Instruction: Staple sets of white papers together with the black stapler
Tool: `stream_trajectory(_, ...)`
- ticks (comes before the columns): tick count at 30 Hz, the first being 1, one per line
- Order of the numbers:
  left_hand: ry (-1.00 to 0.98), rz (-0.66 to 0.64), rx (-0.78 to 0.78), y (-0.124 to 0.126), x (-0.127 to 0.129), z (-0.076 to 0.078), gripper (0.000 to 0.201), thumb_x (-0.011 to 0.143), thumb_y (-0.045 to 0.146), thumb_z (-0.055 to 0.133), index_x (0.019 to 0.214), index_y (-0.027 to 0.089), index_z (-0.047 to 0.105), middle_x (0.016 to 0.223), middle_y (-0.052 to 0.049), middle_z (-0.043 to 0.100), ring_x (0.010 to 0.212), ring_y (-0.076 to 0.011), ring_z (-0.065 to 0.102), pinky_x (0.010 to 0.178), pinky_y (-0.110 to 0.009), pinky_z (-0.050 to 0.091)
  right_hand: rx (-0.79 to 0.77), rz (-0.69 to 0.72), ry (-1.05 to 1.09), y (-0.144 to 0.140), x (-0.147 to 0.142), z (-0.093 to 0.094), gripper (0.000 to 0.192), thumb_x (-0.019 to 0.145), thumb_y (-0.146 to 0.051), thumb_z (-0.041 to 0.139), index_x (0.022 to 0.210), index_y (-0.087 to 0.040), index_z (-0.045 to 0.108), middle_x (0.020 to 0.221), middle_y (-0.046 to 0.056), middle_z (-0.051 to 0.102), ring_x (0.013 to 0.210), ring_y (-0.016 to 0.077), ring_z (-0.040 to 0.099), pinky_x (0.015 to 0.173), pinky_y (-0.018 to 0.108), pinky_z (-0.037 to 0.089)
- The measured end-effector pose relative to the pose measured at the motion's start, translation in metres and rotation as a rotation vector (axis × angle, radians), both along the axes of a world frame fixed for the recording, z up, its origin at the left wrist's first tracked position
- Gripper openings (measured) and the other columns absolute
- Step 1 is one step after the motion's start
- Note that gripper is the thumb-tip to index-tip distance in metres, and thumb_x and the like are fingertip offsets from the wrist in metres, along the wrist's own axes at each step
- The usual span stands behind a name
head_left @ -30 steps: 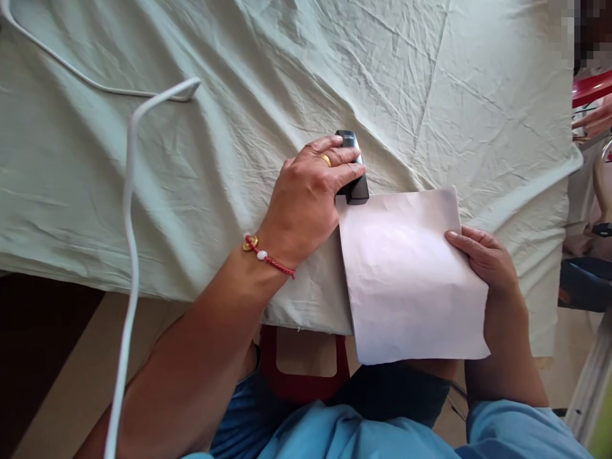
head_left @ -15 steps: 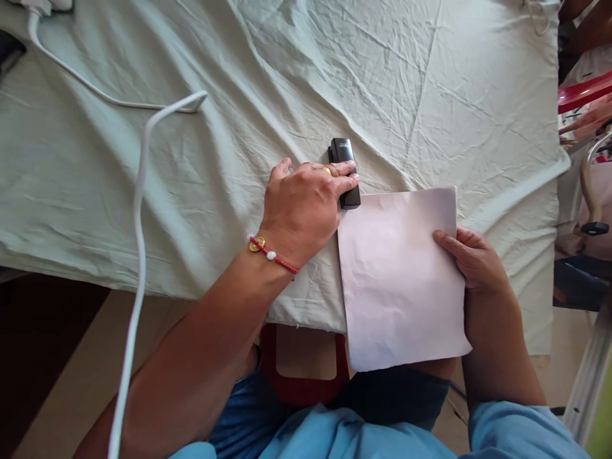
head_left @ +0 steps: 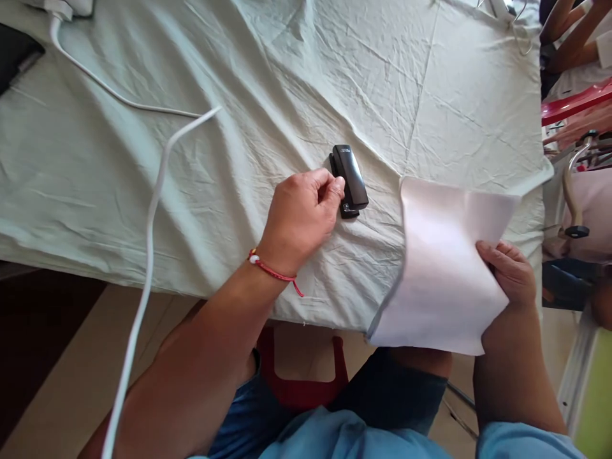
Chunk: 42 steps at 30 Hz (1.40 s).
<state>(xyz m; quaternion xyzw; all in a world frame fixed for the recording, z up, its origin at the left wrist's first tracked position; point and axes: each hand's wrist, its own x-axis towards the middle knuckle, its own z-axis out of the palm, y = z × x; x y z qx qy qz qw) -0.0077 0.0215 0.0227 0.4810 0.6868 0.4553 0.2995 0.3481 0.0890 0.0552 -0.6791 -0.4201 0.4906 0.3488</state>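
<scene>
A black stapler (head_left: pixel 351 177) lies on the cloth-covered table, its metal front tip showing at the near end. My left hand (head_left: pixel 306 207), with a red cord bracelet at the wrist, is closed at the stapler's left side. Its thumb and forefinger are pinched together and overlap the stapler's edge; what they hold, if anything, is hidden. My right hand (head_left: pixel 509 271) grips the right edge of a white sheaf of paper (head_left: pixel 440 274), thumb on top. The paper bows and lies to the right of the stapler, apart from it, its lower part past the table edge.
A white cable (head_left: pixel 150 236) runs from a plug at the top left across the cloth (head_left: pixel 268 76) and off the near edge. A dark object (head_left: pixel 16 57) lies at the far left. A red stool (head_left: pixel 306 386) stands below. Another person's arms (head_left: pixel 568 35) show at the top right.
The paper has moved right, away from the stapler, with my right hand. My left fingers have come off the stapler's top and curled at its left side. The view has shifted slightly.
</scene>
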Motion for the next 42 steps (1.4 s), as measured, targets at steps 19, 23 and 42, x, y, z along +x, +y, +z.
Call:
stream_trajectory(19, -0.394, -0.254, -0.31, 0.0, -0.002, 0.006, 0.039, 0.098, 0.024, 0.064, 0.059, 0.019, 0.064, 0.054, 0.003, 0.043, 0.052, -0.0105, 0.034, 0.056, -0.03, 0.024, 0.388, 0.141, 0.098, 0.021, -0.063, -0.065, 0.016, 0.08, -0.038, 0.093, 0.091, -0.029, 0.085, 0.103, 0.001, 0.086, 0.097, 0.0208, 0.073, 0.096, 0.037, 0.062)
stream_trajectory(23, -0.373, -0.216, -0.256, 0.001, 0.002, 0.003, 0.037, 0.093, 0.025, 0.069, 0.058, 0.018, 0.065, 0.055, 0.004, 0.043, 0.056, -0.0101, 0.035, 0.056, -0.029, 0.026, 0.393, 0.11, 0.146, 0.022, -0.06, -0.063, 0.023, 0.078, -0.043, 0.092, 0.089, -0.027, 0.081, 0.104, 0.004, 0.086, 0.1, 0.0227, 0.075, 0.091, 0.036, 0.062)
stream_trajectory(42, -0.478, -0.026, -0.107, -0.004, 0.004, -0.01, 0.034, 0.086, 0.028, 0.082, 0.063, 0.02, 0.059, 0.065, 0.002, 0.058, 0.065, -0.0124, 0.05, 0.062, -0.029, 0.039, 0.375, 0.105, 0.148, 0.024, -0.066, -0.061, 0.025, 0.073, -0.035, 0.099, 0.091, -0.026, 0.084, 0.1, 0.001, 0.087, 0.093, 0.0185, 0.075, 0.091, 0.032, 0.062)
